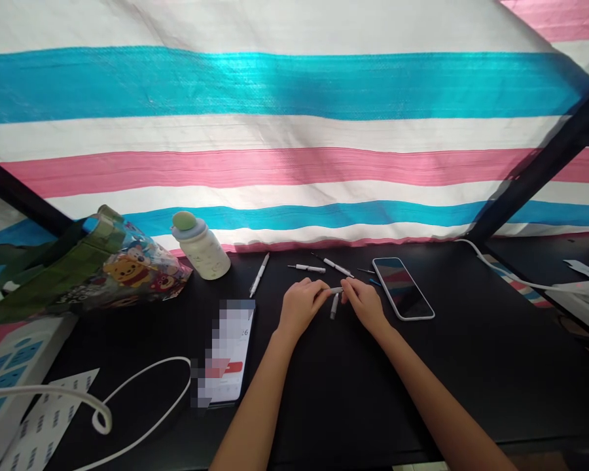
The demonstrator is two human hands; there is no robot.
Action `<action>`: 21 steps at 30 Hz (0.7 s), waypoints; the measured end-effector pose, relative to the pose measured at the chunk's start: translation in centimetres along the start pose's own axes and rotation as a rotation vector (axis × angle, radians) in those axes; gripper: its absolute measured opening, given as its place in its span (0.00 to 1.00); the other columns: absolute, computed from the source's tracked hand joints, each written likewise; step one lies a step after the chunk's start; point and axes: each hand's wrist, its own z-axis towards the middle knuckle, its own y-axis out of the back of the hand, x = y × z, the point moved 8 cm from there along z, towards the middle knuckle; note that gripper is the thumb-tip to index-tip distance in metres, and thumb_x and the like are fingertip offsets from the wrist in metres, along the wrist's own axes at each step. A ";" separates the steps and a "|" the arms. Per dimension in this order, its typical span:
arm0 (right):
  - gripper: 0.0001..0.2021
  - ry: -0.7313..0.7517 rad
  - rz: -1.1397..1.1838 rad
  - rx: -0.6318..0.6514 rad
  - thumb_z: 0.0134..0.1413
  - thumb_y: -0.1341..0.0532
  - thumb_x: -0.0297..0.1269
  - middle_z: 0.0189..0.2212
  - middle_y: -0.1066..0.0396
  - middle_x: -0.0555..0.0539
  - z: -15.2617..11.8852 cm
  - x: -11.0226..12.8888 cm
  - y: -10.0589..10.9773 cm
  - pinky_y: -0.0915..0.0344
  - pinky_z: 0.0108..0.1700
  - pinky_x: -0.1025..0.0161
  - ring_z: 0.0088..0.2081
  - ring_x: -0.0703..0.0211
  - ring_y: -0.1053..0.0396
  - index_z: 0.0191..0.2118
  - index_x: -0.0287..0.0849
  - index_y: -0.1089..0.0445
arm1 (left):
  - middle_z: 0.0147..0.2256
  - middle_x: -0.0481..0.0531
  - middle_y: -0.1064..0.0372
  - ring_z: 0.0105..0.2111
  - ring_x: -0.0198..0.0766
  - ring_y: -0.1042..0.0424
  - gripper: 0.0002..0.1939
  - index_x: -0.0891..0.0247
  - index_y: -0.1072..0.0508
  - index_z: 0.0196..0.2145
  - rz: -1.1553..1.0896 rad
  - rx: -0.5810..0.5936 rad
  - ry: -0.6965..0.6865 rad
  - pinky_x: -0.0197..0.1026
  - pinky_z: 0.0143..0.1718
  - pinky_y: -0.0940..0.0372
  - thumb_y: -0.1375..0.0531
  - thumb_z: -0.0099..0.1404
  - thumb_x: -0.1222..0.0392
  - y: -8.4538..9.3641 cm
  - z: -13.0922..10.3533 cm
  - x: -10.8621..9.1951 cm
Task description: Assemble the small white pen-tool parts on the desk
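Near the middle of the black table, my left hand (303,306) and my right hand (364,302) pinch a short white pen part (336,290) between them, one at each end. Just below it lies a small grey-and-white pen piece (334,306). Beyond my hands are a white pen (310,268) with a thin tip and another white pen (338,267) lying aslant. A third white pen (260,275) is to the left. Close to my right hand lies a small blue piece (374,282), with a thin dark piece (366,271) behind it.
A phone with a dark screen (403,288) lies at the right, a lit phone (228,356) at the left. Behind stands a cream bottle (203,250) beside a cartoon bag (127,268). Power strips (10,366) and white cables (152,363) are at the sides.
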 end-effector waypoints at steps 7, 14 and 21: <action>0.19 -0.018 -0.007 0.003 0.60 0.55 0.45 0.23 0.31 0.51 0.0 0.0 0.1 0.45 0.28 0.68 0.27 0.61 0.33 0.25 0.44 0.36 | 0.31 0.47 0.32 0.37 0.37 0.37 0.06 0.57 0.29 0.35 -0.020 -0.021 -0.014 0.37 0.38 0.44 0.44 0.62 0.55 0.1 0.0 0.0; 0.12 0.037 -0.128 -0.004 0.58 0.52 0.44 0.24 0.32 0.50 -0.2 0.4 -0.1 0.44 0.28 0.66 0.26 0.60 0.34 0.32 0.45 0.36 | 0.29 0.43 0.33 0.34 0.35 0.35 0.10 0.57 0.34 0.40 0.020 0.014 0.034 0.39 0.38 0.48 0.42 0.59 0.59 -0.6 -0.3 0.6; 0.09 0.072 -0.125 0.053 0.57 0.49 0.41 0.22 0.35 0.53 -0.4 0.8 -0.7 0.46 0.27 0.67 0.25 0.62 0.36 0.34 0.45 0.35 | 0.23 0.41 0.35 0.28 0.33 0.34 0.10 0.57 0.35 0.40 0.044 0.063 0.043 0.39 0.38 0.50 0.46 0.59 0.61 -1.1 -0.3 0.6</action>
